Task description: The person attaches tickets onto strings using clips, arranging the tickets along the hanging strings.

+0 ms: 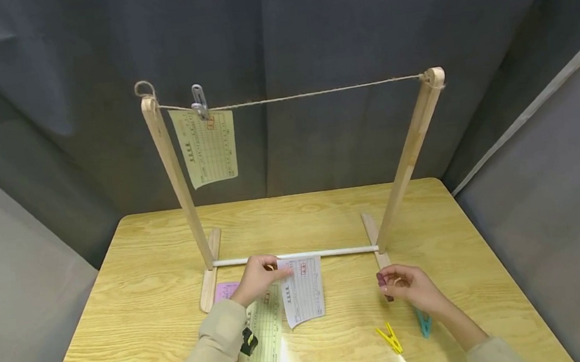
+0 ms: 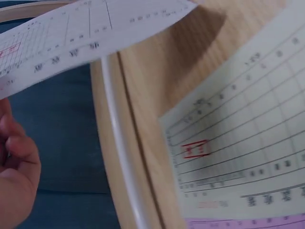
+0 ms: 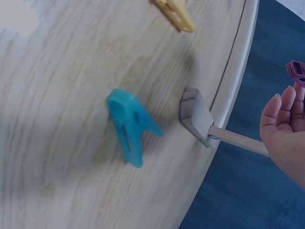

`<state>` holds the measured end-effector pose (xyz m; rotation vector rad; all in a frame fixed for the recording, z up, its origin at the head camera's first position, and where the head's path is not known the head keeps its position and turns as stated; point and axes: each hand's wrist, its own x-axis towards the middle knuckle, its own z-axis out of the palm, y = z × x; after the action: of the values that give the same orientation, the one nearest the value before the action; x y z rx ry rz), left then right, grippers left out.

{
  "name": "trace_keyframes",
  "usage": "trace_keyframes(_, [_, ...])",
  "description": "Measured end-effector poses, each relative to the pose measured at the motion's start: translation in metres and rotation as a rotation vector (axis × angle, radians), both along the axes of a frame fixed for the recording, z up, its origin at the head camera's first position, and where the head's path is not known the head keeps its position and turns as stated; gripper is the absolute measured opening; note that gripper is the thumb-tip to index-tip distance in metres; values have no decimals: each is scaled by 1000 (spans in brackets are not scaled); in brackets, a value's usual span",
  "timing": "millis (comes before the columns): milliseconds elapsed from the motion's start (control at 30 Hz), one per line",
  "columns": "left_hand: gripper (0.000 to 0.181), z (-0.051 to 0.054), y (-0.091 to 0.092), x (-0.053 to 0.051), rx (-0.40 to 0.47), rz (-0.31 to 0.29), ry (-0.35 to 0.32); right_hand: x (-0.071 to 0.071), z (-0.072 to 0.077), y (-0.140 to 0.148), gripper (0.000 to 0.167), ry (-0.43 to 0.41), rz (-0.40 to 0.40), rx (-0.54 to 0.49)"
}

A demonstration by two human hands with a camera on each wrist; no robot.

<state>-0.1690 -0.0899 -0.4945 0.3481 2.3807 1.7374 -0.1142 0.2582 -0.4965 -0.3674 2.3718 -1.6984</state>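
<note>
The table (image 1: 124,316) spreads beneath both sets of fingers; the wooden frame (image 1: 409,162) stands on it, its posts rising beyond them, the right post's foot just past the right fingertips; the white rod (image 1: 340,252) crosses low, close to the left fingertips; the cord (image 1: 312,93) runs sideways between the post tops, above and beyond both hands; from it, up and to the left of the left fingers, a yellow slip (image 1: 209,148) hangs under a grey peg (image 1: 199,99).

The left hand (image 1: 262,277) pinches the white slip (image 1: 304,294) at its upper left, thumb in front; the paper extends to the right of those fingers and down toward the person, its long axis nearly square to the cord; below the same fingers another yellow slip (image 1: 270,330) lies on the table, with a pink slip (image 1: 224,291) partly hidden to its left.

The right hand (image 1: 415,289) clamps a purple peg (image 1: 385,288) between thumb and fingers, the peg slightly tilted, its long axis close to the slip's; slip and peg are well apart, each in its own hand; nearer the person than the right fingertips lie the yellow peg (image 1: 391,338) and blue peg (image 1: 424,323).
</note>
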Motion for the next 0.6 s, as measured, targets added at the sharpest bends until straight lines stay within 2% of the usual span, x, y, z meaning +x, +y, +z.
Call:
trace_keyframes(200, [16, 21, 0, -4, 15, 1, 47, 0, 9, -3, 30, 9, 7, -16])
trace_keyframes(333, [13, 35, -1, -9, 21, 13, 65, -4, 16, -7, 28, 80, 24, -47])
trace_keyframes(467, [13, 48, 0, -12, 55, 18, 39, -8, 25, -10, 24, 163, 27, -55])
trace_keyframes(600, [13, 58, -2, -15, 67, 33, 38, -12, 34, -14, 26, 167, 20, -42])
